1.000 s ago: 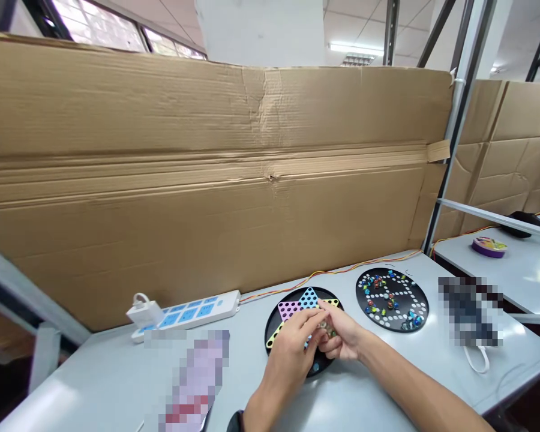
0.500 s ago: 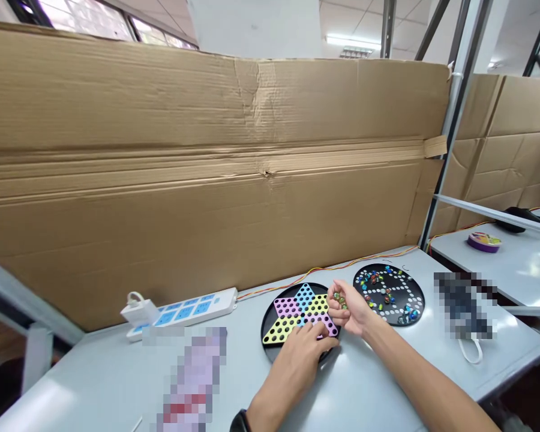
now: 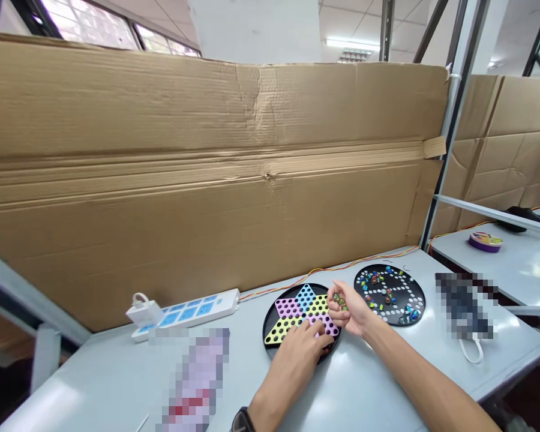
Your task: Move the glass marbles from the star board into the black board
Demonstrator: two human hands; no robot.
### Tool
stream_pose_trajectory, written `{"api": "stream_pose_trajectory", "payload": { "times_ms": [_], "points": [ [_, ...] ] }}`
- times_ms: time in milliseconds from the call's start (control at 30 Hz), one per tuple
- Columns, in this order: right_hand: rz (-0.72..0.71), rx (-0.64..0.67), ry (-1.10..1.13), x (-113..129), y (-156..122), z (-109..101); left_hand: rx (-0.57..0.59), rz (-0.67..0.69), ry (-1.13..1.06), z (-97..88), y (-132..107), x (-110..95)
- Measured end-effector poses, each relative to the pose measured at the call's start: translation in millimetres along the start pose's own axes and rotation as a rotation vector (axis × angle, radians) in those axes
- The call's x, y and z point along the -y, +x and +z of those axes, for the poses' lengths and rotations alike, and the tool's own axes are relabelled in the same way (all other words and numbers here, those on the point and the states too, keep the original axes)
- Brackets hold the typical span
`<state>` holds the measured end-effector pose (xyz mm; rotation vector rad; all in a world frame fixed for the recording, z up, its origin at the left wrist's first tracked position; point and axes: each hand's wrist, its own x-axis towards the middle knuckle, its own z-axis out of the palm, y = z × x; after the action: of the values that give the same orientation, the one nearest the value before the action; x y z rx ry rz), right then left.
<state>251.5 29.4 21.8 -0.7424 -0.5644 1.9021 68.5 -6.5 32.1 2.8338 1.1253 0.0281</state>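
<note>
Right hand (image 3: 348,309) cups marbles (image 3: 339,299) (no writing legible).

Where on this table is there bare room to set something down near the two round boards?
Bare tabletop lies along the near edge, in front of the star board, between the two forearms. Another patch sits between the power strip and the star board. It is crowded where the left hand and right hand, cupping marbles, meet beside the marble board.

Bare table (image 3: 369,384) lies open near the star board (image 3: 302,312), hemmed by cardboard wall (image 3: 207,180) behind and marble tray (image 3: 389,294) beside.
</note>
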Motion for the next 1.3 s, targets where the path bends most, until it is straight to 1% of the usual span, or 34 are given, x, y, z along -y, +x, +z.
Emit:
{"api": "stream_pose_trajectory", "payload": {
  "times_ms": [267, 467, 633, 733, 833, 1000, 1067, 1167, 1300],
  "points": [
    [0.018, 0.004, -0.014, -1.4, 1.2, -0.5, 0.015, -0.006, 0.007, -5.2, -0.5, -0.2],
    [0.003, 0.001, -0.029, -2.1, 2.1, -1.9, 0.072, -0.027, -0.021, -10.7, -2.0, 2.8],
    [0.008, -0.005, -0.036, -2.8, 1.6, -2.5, 0.100, -0.043, -0.027, -19.6, -4.3, -0.6],
    [0.016, -0.002, -0.037, -3.7, 1.4, -2.5, 0.128, -0.031, -0.030, -21.6, -5.7, -3.0],
    [0.022, 0.007, -0.039, -5.0, 2.4, -2.7, 0.129, 0.007, -0.021, -21.1, -7.5, -4.6],
    [0.018, 0.004, -0.053, -8.3, 5.9, -4.9, 0.068, 0.072, -0.034, -18.7, -10.3, -6.1],
    [0.017, 0.003, -0.057, -9.3, 6.7, -6.2, 0.063, 0.092, -0.027, -17.8, -10.4, -6.6],
    [0.022, 0.002, -0.064, -9.7, 6.8, -7.3, 0.080, 0.093, 0.002, -15.4, -9.2, -6.8],
    [0.031, -0.008, -0.071, -8.8, 5.4, -6.1, 0.065, 0.099, 0.024, -7.2, -6.3, -6.2]
  ]
}}
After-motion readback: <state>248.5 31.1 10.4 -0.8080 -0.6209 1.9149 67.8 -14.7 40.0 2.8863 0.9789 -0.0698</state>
